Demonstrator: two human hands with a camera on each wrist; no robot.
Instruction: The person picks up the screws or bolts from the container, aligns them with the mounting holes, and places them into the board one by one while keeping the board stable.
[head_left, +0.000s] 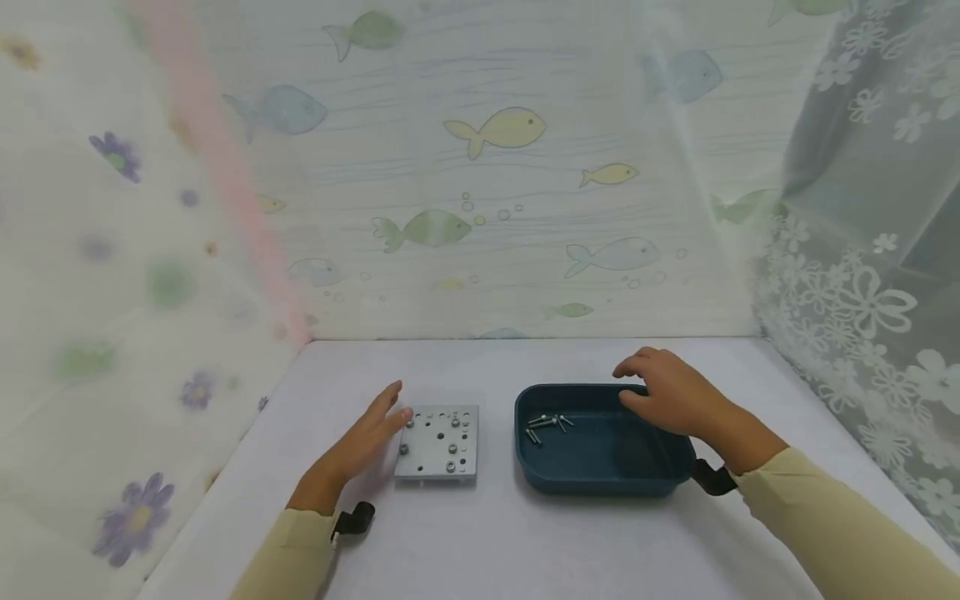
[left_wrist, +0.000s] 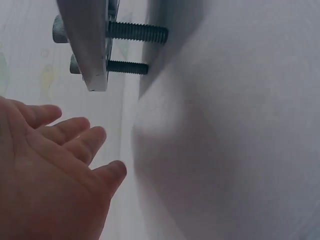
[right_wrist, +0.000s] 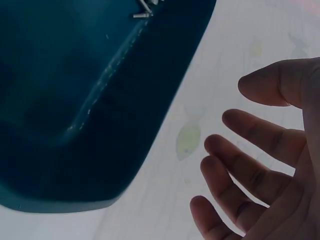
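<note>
A square metal plate (head_left: 429, 467) with drilled holes lies left of centre in the head view, several socket-head screws (head_left: 452, 448) set in it. In the left wrist view two threaded screws (left_wrist: 137, 33) stick out below the plate's underside. My left hand (head_left: 365, 442) is beside the plate's left edge, fingers extended and holding nothing. To the right stands a dark blue tray (head_left: 600, 486) with several loose screws (head_left: 551, 421) at its left end. Above the tray's right end my right hand (head_left: 670, 392) hovers with loosely bent, spread fingers and nothing in them.
The white tabletop (head_left: 480, 542) carries the plate and tray. A fish-patterned curtain (head_left: 495, 250) hangs behind, a flowered cloth (head_left: 150, 333) on the left and lace (head_left: 862, 333) on the right. Each wrist wears a small black camera (head_left: 357, 518).
</note>
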